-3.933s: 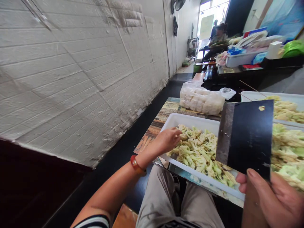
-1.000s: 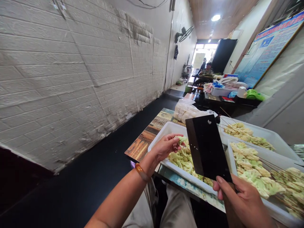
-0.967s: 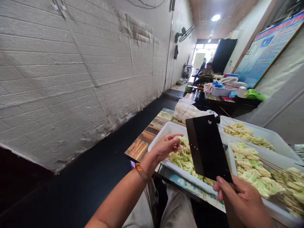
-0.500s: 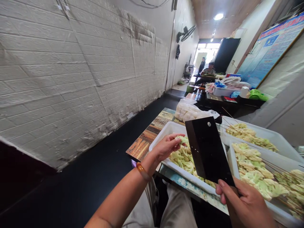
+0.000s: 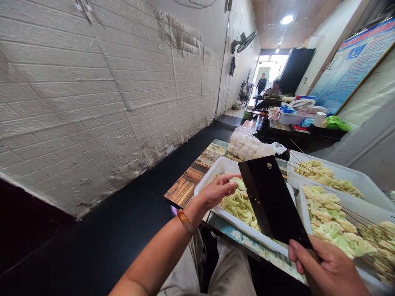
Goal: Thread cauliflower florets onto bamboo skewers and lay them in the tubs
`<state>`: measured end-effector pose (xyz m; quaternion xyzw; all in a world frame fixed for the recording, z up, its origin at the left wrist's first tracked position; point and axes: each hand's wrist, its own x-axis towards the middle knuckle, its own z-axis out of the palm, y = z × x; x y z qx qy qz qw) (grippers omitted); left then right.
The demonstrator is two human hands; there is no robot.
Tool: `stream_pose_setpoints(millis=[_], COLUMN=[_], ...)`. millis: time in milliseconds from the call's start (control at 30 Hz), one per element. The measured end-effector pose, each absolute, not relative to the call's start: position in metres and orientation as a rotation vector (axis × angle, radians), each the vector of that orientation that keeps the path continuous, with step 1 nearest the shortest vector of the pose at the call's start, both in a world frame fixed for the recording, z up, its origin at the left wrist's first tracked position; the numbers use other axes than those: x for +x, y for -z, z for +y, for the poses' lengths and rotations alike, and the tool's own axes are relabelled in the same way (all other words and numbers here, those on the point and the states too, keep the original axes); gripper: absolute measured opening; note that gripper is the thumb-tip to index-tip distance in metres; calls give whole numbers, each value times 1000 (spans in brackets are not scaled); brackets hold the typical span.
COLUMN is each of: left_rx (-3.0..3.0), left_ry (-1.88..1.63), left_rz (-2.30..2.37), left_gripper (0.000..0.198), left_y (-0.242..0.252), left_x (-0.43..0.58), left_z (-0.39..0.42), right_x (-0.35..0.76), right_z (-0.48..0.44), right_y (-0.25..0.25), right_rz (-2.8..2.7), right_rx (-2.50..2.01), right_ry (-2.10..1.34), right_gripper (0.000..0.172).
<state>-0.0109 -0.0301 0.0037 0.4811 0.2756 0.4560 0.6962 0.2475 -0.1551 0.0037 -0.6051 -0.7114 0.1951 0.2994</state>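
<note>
My right hand is closed around the handle of a dark, broad-bladed cleaver. The blade tilts up to the left, with a hole near its top corner and pale specks on its face. My left hand pinches a cauliflower floret just left of the blade, which hides part of the floret. Below both hands, cauliflower pieces lie in a white tub. To the right, another white tub holds cauliflower on thin sticks.
A clear bag of pale round items sits behind the tub on the patterned wooden table. A third tub stands back right. Farther off are a cluttered table and two people. A white brick-pattern wall runs along the left.
My right hand and the cleaver have shifted slightly right and down, with the blade leaning further left. My left hand stays nearly in place with the floret. A person in the background has turned.
</note>
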Motion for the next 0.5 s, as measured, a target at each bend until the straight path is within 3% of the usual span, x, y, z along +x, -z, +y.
stream_pose_setpoints(millis=[500], left_rx=[1071], left_ry=[-964], left_rz=[563], left_gripper=[46], left_y=[-7], left_x=[-9], left_z=[-36], right_x=[254], right_z=[-151], right_y=[-2], right_rz=[-1984], right_rx=[-1552], right_ry=[-477], right_gripper=[44])
